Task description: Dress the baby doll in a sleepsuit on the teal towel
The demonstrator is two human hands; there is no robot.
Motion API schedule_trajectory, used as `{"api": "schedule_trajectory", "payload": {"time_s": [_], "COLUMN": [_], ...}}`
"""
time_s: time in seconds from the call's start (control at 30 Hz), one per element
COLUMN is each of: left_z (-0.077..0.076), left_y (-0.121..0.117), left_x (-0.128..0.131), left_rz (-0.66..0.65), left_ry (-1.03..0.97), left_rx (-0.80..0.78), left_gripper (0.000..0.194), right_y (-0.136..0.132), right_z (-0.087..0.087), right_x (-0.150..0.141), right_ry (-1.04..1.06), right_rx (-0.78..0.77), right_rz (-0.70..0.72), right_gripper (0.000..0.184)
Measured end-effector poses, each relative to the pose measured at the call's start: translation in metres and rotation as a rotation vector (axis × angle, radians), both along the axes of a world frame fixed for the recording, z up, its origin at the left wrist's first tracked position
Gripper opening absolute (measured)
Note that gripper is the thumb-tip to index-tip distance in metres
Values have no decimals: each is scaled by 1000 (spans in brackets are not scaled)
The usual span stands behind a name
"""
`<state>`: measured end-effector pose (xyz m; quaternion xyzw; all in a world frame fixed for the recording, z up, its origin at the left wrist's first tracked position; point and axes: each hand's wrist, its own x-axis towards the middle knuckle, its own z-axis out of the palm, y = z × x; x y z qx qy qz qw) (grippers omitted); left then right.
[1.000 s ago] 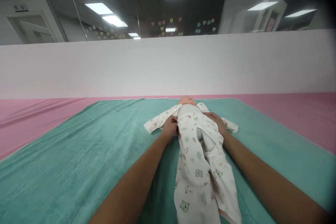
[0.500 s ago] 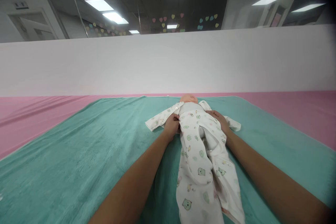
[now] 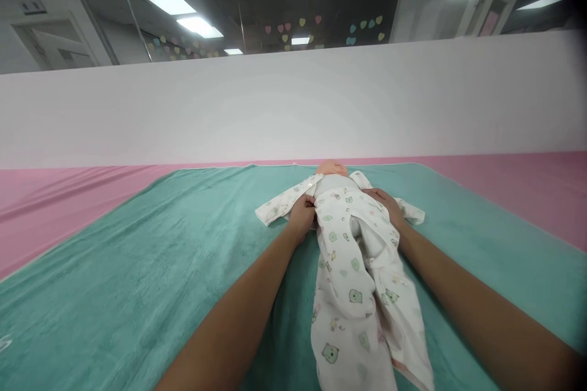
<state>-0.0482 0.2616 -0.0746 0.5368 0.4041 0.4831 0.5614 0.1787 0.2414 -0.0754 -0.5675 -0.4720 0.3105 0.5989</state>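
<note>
A baby doll (image 3: 331,167) lies on its back, head at the far end. It is dressed in white printed trousers (image 3: 346,256) with green bear faces, and a white printed top (image 3: 287,200) spreads open beneath it with its sleeves out to the sides. My left hand (image 3: 302,215) is closed at the left edge of the trousers' waist, the fingertips pinching the fabric there. On the other side, my right hand (image 3: 385,203) rests along the waist with its fingers stretched out over the cloth. Its thumb is hard to make out.
A teal sheet (image 3: 192,269) lies under the doll, over a pink cover (image 3: 495,183) that shows at both sides and the back. Behind stands a white low wall (image 3: 229,110) with dark glass above it. A small pale object (image 3: 4,342) sits at the far left edge.
The view has tilted and shifted slightly. Both hands keep their places at the doll's waist, and the clothing looks the same.
</note>
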Motion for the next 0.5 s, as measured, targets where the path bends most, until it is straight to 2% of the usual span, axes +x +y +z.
{"api": "schedule_trajectory", "payload": {"time_s": [0.23, 0.5], "left_z": [7, 8], "left_y": [-6, -6], "left_x": [-1, -1], "left_rz": [17, 11], "left_ry": [20, 71], "left_rx": [-25, -40], "left_gripper": [23, 23], "right_y": [5, 6], "right_z": [-5, -4], "right_x": [6, 5], "right_ry": [27, 5], "right_rx": [-25, -40], "right_rz": [16, -2], "right_gripper": [36, 35]}}
